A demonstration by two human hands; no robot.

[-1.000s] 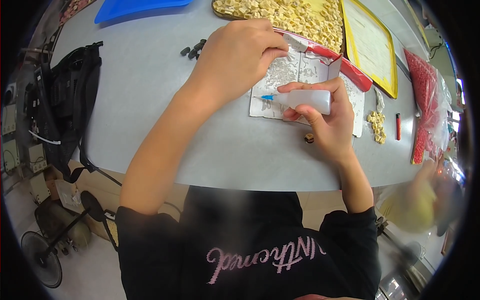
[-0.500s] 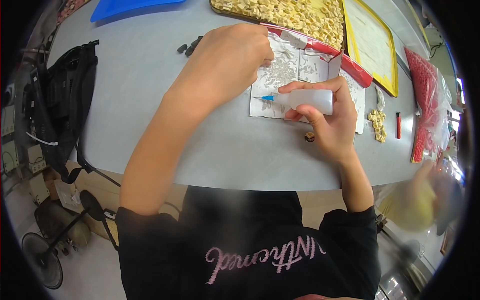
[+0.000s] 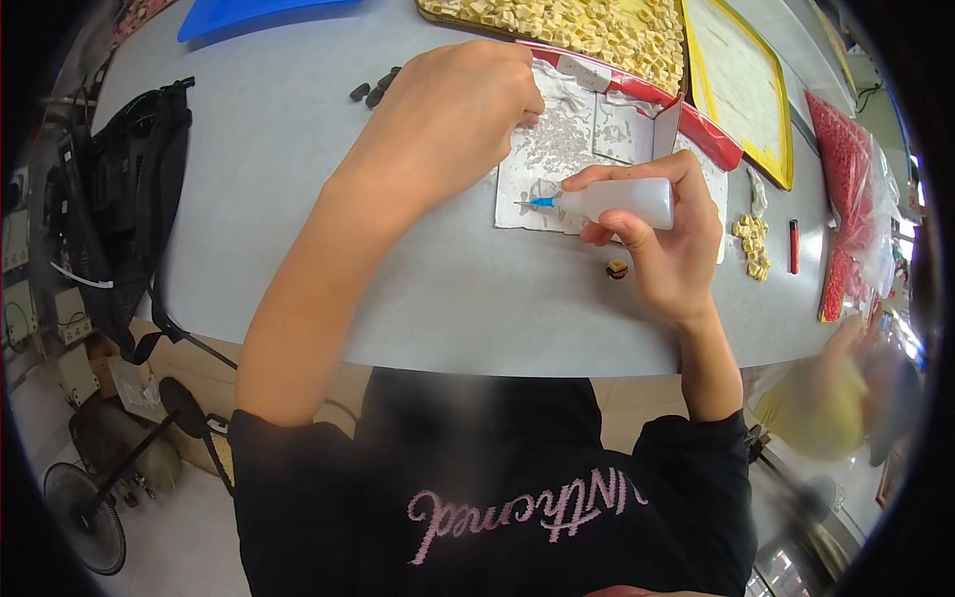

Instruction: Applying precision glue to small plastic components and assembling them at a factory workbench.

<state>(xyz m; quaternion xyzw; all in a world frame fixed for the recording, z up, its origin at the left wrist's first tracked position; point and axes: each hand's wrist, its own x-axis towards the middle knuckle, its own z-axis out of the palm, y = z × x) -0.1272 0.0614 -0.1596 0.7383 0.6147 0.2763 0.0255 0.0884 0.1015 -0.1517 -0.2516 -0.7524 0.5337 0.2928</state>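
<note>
My right hand (image 3: pixel 689 234) is wrapped round a translucent white squeeze bottle (image 3: pixel 642 202), thumb below and fingers above. Its blue needle tip (image 3: pixel 542 202) points left over an open white cardboard box (image 3: pixel 510 207) spotted with grey smears. My left hand (image 3: pixel 468 104) is closed at the box's left side, back of the hand uppermost. The fingers curl under, and whatever they pinch is hidden. Below the bottle a small dark piece with a cream top (image 3: pixel 617 269) lies on the grey table (image 3: pixel 477 308).
Beyond the box stands a tray of many small cream pieces (image 3: pixel 577 35), beside a yellow-edged tray (image 3: pixel 741 90). To the right lie loose cream pieces (image 3: pixel 752 249), a red marker (image 3: pixel 794 247) and a bag of red beads (image 3: pixel 841 189). A black bag (image 3: pixel 124 209), dark lumps (image 3: pixel 374 97) and a blue tray (image 3: pixel 254 15) are left.
My right hand has shifted slightly right with the bottle, and the needle tip sits a little lower and further right. My left hand stays nearly in place.
</note>
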